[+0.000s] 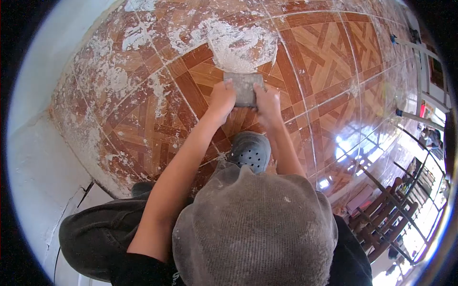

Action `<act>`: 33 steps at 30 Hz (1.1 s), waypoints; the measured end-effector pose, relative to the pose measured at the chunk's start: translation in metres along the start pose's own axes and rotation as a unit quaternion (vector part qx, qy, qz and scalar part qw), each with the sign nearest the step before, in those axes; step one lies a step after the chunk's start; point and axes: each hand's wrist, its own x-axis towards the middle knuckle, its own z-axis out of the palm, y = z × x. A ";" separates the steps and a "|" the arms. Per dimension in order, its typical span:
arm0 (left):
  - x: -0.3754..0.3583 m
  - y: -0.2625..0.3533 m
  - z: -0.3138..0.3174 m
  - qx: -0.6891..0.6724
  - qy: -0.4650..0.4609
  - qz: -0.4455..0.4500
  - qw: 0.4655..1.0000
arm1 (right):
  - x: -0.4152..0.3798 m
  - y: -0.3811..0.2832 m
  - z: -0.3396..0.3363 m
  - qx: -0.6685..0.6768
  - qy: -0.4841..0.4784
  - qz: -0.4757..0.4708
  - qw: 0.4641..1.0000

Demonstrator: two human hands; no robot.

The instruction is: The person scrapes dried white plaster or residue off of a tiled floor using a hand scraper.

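Observation:
Both hands grip a flat grey rectangular plate (246, 90), smeared with whitish residue. My left hand (223, 98) is closed on its left edge, thumb on top. On the right edge my right hand (268, 102) is closed the same way, its thumb also on the upper face. The plate's far edge meets a patch of white plaster-like residue (238, 45) on the patterned brown floor tiles (193, 76). The fingers under the plate are hidden.
A grey perforated clog (250, 151) stands just behind the plate. White walls (33, 138) border the floor at left. More white residue (114, 78) is spattered over the tiles at left. Wooden chairs (389, 214) and metal bars are at the right. A dusty cap (257, 224) covers the lower middle.

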 end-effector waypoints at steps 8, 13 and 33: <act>0.001 -0.010 0.004 -0.006 0.018 0.046 0.999 | 0.011 0.016 -0.004 0.020 -0.004 -0.027 0.999; -0.001 0.008 -0.002 0.011 0.009 0.032 0.999 | 0.003 -0.008 0.004 0.086 -0.024 0.008 0.996; 0.004 -0.001 0.005 0.031 0.055 0.071 0.995 | 0.015 -0.019 -0.004 0.038 -0.056 -0.001 0.998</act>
